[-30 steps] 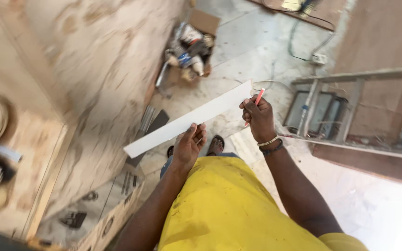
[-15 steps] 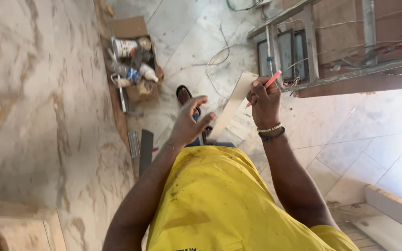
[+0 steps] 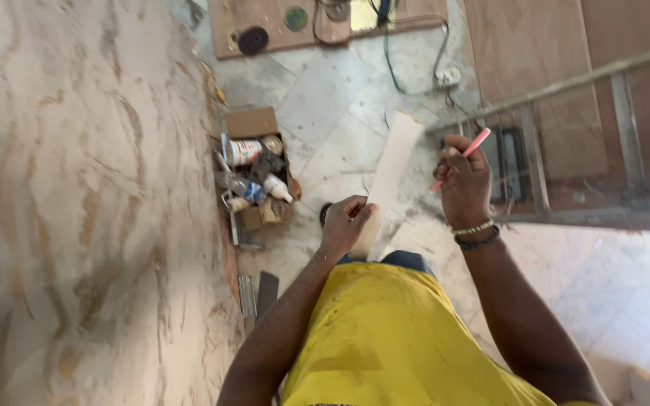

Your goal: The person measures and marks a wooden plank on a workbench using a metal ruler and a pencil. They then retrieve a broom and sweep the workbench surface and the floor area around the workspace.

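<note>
My left hand (image 3: pixel 346 222) grips the near end of a long, pale flat strip (image 3: pixel 390 174) that points away from me over the floor. My right hand (image 3: pixel 463 183) is closed around a pink pencil (image 3: pixel 466 150), held just right of the strip and apart from it. Two bracelets sit on my right wrist. My yellow shirt (image 3: pixel 393 346) fills the bottom of the view and hides my legs.
A marbled panel (image 3: pixel 77 203) spans the left side. An open cardboard box (image 3: pixel 253 173) of bottles and tubes lies on the tiled floor. A metal ladder frame (image 3: pixel 558 150) stands at right over brown boards. A board with discs and cables (image 3: pixel 325 19) lies at the top.
The view has swung, so the box and panel shifted. The strip now points away from me instead of slanting across. My left hand's fingers, spread before, are closed on its near end.
</note>
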